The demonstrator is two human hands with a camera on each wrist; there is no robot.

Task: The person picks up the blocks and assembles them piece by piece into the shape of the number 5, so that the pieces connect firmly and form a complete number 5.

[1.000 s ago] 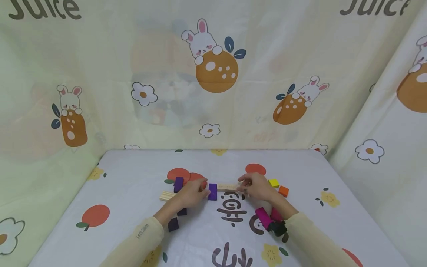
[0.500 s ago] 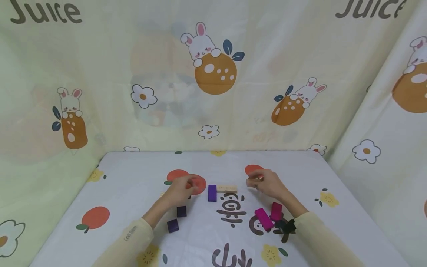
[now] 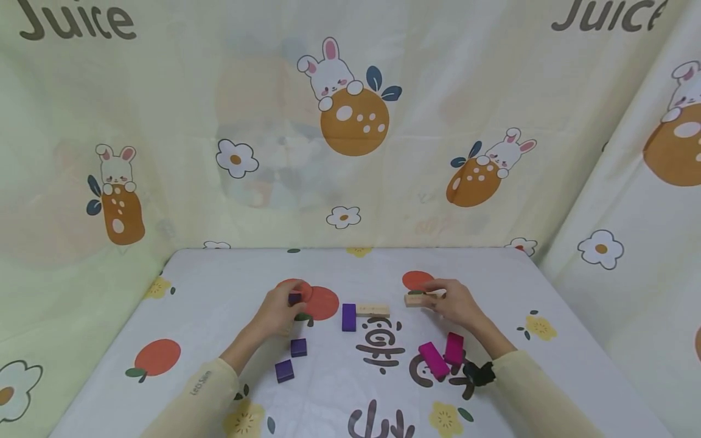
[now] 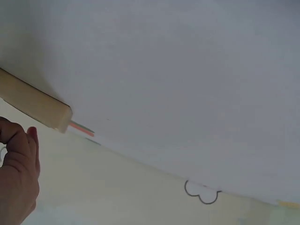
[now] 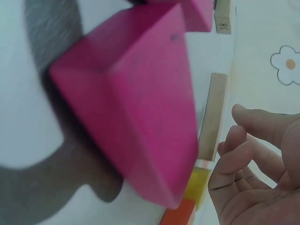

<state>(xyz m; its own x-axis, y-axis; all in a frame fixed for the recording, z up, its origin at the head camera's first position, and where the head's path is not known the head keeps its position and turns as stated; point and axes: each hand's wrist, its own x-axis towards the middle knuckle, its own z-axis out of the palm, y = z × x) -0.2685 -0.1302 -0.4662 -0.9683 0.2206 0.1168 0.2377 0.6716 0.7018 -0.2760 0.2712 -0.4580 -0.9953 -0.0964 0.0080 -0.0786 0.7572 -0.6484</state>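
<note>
Fruit-print bench point(image 3: 219, 310) — outer wooden block point(image 3: 413, 300) on right grip's point(image 3: 453, 302) middle-purple-block point(image 3: 348, 317) side, long axis left-right; right fingers loose, empty — left grip point(image 3: 272, 309), can't tell.

A white tablecloth point(image 3: 213, 304) bears a red fruit print point(image 3: 157, 360) towards its left edge, a yellow flower print point(image 3: 535, 326) near its right edge and dark lettering point(image 3: 380, 349) down its middle; beyond the back edge hangs a pale curtain point(image 3: 274, 79) with rabbit-and-orange prints point(image 3: 355, 125), outlined white flowers point(image 3: 237, 159) and "Juice" point(image 3: 78, 23) in its upper corners.
</note>
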